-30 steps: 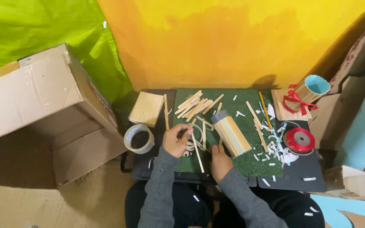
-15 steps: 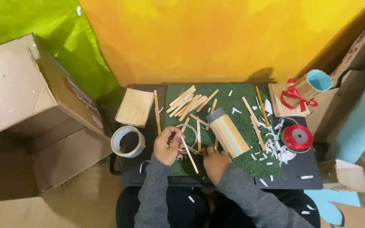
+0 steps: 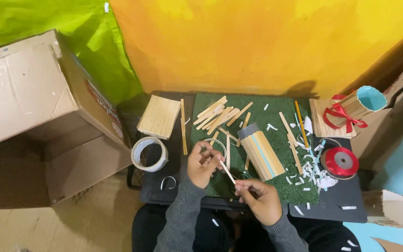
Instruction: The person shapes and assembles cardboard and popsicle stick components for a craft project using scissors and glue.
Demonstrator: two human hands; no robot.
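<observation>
A thin wooden stick was held over the near edge of the green mat, pinched at both ends. The left hand had its fingers closed on the upper end; the right hand gripped the lower end. Just beyond lay a stick-clad cylinder and loose sticks. A tape roll sat left, a red ribbon spool right.

Both hands are kept close together near the front edge. Left hand is curled, fingers pinched shut. Right hand is pinched too, sleeves pulled down to the wrists.
</observation>
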